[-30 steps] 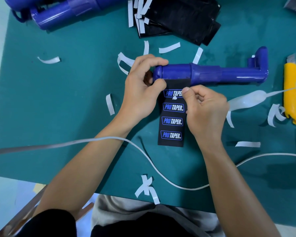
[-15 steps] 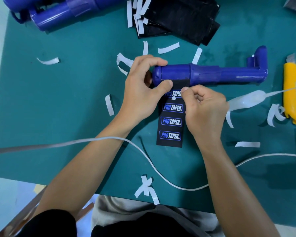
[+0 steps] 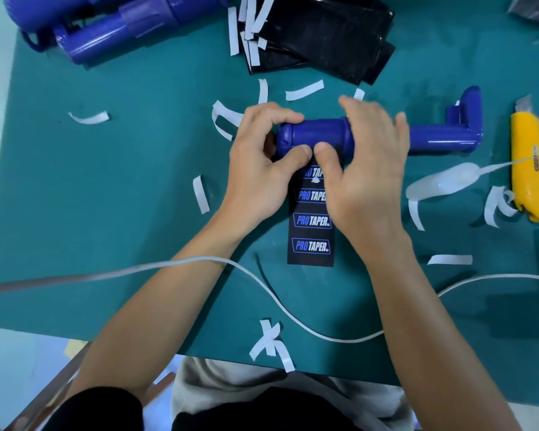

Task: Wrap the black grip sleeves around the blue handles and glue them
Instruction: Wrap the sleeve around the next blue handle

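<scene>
A blue handle point(image 3: 318, 136) lies sideways in the middle of the green mat. A black grip sleeve point(image 3: 311, 234) printed PRO TAPER runs from under the handle toward me, flat on the mat. My left hand point(image 3: 262, 169) grips the handle's left end, thumb pressed at its lower edge where the sleeve begins. My right hand point(image 3: 364, 169) lies over the handle's middle, fingers reaching across the top and thumb pressed on the sleeve's upper end beside the left thumb.
More blue handles point(image 3: 112, 35) lie at the back left, a stack of black sleeves point(image 3: 330, 35) at the back centre. A yellow utility knife point(image 3: 529, 169) lies at the right. White backing strips point(image 3: 304, 90) are scattered about, and a long white strip point(image 3: 168, 265) crosses in front.
My right hand has left the sleeve's right edge and moved up over the handle, fingers now across its top. The left hand keeps its grip on the handle's end.
</scene>
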`<state>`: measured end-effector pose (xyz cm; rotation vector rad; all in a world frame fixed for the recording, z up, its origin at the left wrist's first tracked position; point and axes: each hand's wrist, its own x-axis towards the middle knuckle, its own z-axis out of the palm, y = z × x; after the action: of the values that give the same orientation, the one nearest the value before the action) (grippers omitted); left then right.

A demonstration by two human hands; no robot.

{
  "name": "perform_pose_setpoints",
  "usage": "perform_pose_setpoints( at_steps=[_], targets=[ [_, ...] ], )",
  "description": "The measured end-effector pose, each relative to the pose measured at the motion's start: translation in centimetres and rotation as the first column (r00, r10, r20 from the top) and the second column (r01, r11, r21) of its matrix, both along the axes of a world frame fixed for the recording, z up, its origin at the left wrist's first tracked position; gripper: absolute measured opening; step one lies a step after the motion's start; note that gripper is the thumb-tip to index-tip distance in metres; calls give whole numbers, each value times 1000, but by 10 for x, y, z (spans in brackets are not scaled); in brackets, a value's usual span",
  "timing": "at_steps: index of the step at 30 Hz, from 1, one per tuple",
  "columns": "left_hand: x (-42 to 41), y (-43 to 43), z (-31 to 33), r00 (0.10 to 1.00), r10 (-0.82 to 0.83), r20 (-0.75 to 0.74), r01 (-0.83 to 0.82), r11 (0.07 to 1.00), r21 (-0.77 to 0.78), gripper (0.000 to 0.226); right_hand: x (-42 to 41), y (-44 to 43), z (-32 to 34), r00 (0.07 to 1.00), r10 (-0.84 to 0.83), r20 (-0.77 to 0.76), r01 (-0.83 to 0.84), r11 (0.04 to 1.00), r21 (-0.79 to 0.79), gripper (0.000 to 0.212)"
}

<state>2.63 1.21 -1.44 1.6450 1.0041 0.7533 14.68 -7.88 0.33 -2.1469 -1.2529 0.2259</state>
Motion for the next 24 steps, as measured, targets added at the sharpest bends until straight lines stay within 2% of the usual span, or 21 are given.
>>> perform_pose_setpoints(
  at_steps=[5, 11, 18, 21, 23, 24],
  targets=[
    [0, 3, -1, 1000, -6, -11, 7, 999, 34, 33, 7, 4, -7, 999, 6, -39, -4, 999, 52, 34],
    [-2, 2, -4, 999, -37, -14, 38, 998, 50, 31, 16, -4, -12, 996, 44, -79, -38, 996, 78, 34],
    [-1, 2, -7, 993, -16, -116, 40, 977, 209, 24, 17, 2, -13, 998, 36, -60, -30, 995, 95, 29],
    [-7, 8, -8, 990, -70, -126, 96, 972, 214, 21, 21, -4, -11, 993, 64, -95, -54, 994, 99, 37],
    [-14, 16, -8, 989, -103, -104, 122, 973, 198, 22, 24, -8, -5, 993, 44, -110, -35, 996, 82, 51],
    [-17, 19, -9, 990, -118, -82, 131, 977, 171, 24, 25, -10, -1, 998, 33, -62, -31, 999, 37, 60]
  ],
)
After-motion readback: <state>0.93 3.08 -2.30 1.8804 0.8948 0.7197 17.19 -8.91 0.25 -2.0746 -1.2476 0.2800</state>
